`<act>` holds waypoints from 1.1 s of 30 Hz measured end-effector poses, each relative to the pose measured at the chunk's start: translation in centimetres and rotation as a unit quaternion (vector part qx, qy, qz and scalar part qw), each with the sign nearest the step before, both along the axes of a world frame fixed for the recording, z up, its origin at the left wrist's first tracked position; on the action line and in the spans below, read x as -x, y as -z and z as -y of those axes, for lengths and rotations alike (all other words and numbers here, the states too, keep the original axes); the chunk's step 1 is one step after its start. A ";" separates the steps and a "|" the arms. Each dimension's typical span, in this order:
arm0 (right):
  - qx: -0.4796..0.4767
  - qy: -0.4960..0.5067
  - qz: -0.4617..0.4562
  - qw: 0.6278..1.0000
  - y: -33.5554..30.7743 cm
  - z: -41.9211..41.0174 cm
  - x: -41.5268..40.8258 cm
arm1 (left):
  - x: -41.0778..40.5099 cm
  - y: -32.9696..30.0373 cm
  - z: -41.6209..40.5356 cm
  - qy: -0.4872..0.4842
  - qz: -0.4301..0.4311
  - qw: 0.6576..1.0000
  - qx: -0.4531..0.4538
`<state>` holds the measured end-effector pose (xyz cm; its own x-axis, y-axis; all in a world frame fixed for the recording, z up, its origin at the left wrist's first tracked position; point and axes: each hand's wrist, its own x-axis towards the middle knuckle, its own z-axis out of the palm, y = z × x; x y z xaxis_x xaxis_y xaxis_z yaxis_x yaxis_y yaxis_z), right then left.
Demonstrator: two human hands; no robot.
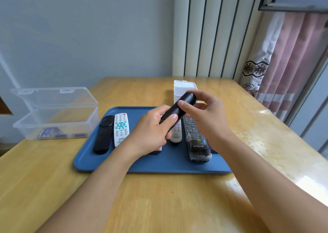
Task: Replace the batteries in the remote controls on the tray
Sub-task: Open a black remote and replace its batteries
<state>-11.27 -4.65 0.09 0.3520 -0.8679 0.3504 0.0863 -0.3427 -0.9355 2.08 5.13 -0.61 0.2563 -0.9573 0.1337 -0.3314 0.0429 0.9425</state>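
Observation:
I hold a black remote [179,106] back side up above the blue tray [159,163]. My left hand [150,131] grips its near end and my right hand [202,112] pinches its far end, thumb on top. On the tray lie a black remote [103,135], a white remote with green buttons [121,128], a grey-white remote [176,135] partly hidden by my hands, and a dark remote in clear wrap [197,140]. Another white object shows just under my left hand.
A clear plastic box [56,119] with its lid open stands left of the tray and holds several batteries [48,132]. A white lidded box [184,90] stands behind the tray. The wooden table [159,202] ends near a curtain on the right.

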 end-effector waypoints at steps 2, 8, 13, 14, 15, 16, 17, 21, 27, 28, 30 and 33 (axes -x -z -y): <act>0.007 0.006 -0.001 1.000 -0.1 0.2 0.1 | 0.0 0.4 0.3 -0.018 0.016 1.000 0.019; -0.001 0.008 0.041 0.999 -1.5 0.2 0.9 | -0.1 1.0 0.7 -0.077 -0.031 0.996 0.030; -0.132 -0.059 -0.054 0.988 -3.9 0.4 2.5 | -1.2 0.2 0.5 -0.116 -0.087 0.988 0.052; -0.145 -0.077 -0.109 0.980 -4.2 0.3 3.0 | -1.2 0.1 0.5 -0.117 -0.101 0.987 0.050; -0.152 -0.091 -0.158 0.971 -4.4 0.1 3.4 | -1.1 0.0 0.4 -0.111 -0.116 0.986 0.045; -0.157 -0.106 -0.197 0.962 -4.5 -0.1 3.6 | -0.9 -0.1 0.4 -0.100 -0.133 0.985 0.039; -0.162 -0.120 -0.228 0.953 -4.5 -0.4 3.8 | -0.5 -0.1 0.3 -0.085 -0.152 0.984 0.033; -0.148 -0.140 -0.359 0.911 -4.2 -0.8 4.0 | 0.3 -0.2 0.2 -0.046 -0.203 0.978 0.015; 0.010 -0.108 -0.548 0.829 -4.5 -0.9 4.2 | 0.3 -0.5 -0.2 -0.024 -0.189 0.982 0.005; 0.025 -0.094 -0.555 0.826 -4.6 -1.0 4.3 | 0.3 -0.6 -0.3 -0.017 -0.192 0.981 0.005; 0.070 -0.062 -0.560 0.823 -4.8 -1.0 4.5 | 0.4 -0.6 -0.4 -0.006 -0.203 0.979 0.003; 0.182 0.020 -0.436 0.881 -4.7 -0.1 4.4 | 0.6 -0.8 -0.6 0.010 -0.217 0.976 0.005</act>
<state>-15.64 -4.57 4.78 0.5971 -0.7715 0.2195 -0.6301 -0.6205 -0.4668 1.49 5.70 0.21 0.2719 -0.9620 0.0256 0.1003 0.0548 0.9934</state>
